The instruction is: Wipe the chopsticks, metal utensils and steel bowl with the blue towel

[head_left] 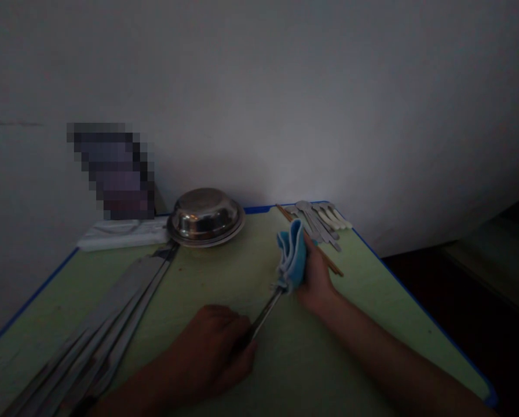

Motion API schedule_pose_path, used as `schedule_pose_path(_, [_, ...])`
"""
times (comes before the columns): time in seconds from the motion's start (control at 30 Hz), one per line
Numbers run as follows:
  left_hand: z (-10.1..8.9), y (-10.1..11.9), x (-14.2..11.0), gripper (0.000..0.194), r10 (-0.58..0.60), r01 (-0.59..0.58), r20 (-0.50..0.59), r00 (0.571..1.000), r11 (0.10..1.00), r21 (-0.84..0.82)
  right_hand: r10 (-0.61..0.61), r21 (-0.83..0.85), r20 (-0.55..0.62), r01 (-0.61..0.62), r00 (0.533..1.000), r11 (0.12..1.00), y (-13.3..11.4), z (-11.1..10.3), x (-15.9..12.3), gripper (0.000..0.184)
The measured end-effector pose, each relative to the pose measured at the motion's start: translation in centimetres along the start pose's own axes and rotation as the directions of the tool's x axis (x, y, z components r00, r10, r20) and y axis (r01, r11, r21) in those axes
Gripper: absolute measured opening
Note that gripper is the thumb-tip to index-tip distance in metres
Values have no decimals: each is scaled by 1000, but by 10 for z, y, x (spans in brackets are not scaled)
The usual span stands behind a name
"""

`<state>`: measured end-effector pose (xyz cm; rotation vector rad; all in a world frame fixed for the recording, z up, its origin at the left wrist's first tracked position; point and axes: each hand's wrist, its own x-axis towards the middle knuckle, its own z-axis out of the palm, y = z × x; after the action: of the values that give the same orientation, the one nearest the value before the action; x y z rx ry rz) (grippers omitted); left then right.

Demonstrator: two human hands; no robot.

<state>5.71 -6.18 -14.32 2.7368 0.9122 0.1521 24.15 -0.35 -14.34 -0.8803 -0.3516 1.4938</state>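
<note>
My left hand [227,347] is closed around the handle end of a slim metal utensil [266,315], which slants up to the right. A folded blue cloth [296,260] with pale edges wraps the utensil's far end, so its tip is hidden and I cannot tell its kind. Gripping the cloth from the right side is my right hand [318,278], its fingers mostly behind the fabric. Just beyond that hand lie brown chopsticks [335,269], metal spoons [315,223] and several white-handled utensils [335,217].
An upturned shiny metal bowl [205,214] sits at the back of the green table [225,278]. Several long flat grey strips [112,313] run along the left. Behind them are a white packet [120,234] and a pixelated upright object [116,174] near the wall.
</note>
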Motion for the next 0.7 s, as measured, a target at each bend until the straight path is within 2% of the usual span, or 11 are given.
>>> schedule_pose_path(0.1, [1,-2,-1,28,48,-48,-53,997,999,5,-15,15,-162,18,987,1000,-12,-1,8,25])
schedule_pose_path(0.2, [3,-3,-2,32,63,-64,-79,995,998,-10,-37,-31,-209,31,977,999,-13,-2,10,32])
schedule_pose_path(0.43, [2,-2,-3,35,8,-13,-79,997,998,-65,-61,-50,-119,55,991,997,4,-8,10,40])
schedule_pose_path(0.7, [4,-4,-3,34,9,-13,-98,995,999,-39,-80,-81,-112,71,990,994,7,-3,1,37])
